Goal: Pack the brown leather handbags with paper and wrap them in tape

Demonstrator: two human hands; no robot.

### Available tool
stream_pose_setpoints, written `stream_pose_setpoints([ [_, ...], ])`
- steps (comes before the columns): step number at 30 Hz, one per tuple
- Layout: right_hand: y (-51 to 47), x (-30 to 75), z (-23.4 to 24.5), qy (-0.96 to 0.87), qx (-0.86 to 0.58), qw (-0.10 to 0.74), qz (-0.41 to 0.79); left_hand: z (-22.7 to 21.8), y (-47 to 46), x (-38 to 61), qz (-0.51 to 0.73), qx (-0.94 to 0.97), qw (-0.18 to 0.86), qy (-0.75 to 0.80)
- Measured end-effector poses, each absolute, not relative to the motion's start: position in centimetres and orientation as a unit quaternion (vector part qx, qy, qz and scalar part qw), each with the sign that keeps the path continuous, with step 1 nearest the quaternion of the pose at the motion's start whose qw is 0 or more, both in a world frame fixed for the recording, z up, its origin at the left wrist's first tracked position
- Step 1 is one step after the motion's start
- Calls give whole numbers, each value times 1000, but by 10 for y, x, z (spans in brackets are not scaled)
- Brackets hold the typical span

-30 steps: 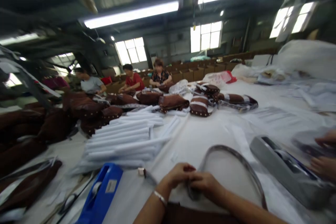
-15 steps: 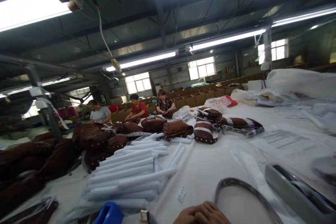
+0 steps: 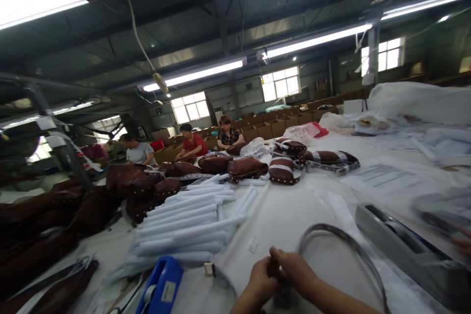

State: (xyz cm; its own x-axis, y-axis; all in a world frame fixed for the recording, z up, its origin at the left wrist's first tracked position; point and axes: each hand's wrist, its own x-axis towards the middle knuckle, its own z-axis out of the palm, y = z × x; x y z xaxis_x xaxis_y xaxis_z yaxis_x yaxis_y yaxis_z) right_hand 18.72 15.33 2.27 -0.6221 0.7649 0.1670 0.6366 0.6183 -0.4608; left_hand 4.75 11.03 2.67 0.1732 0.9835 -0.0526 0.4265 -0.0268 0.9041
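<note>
In the head view, the person's left hand (image 3: 259, 277) and right hand (image 3: 296, 269) meet, fingers curled; whether they clamp the strap (image 3: 327, 227) cannot be told. The narrow, dark grey-brown strap arches in a smooth loop over the white table (image 3: 290, 213) beside the right hand

Right of the white rolls (image 3: 180, 218), bare tabletop (image 3: 290, 211) permits passage; brown bags (image 3: 247, 168) obstruct behind, blue dispenser (image 3: 165, 288) in front, looped strap (image 3: 346, 235) and grey dispenser (image 3: 412, 257) farther right.
</note>
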Motion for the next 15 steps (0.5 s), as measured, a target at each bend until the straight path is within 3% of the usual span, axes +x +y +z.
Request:
stream_pose_setpoints([
  [4, 149, 192, 52, -875, -424, 130, 195, 34, 101, 61, 297, 598, 356, 654],
  [9, 161, 208, 47, -883, -387, 87, 252, 27, 96, 62, 253, 593, 343, 683],
  [15, 136, 224, 48, -888, -425, 88, 154, 27, 93, 62, 244, 619, 312, 678],
])
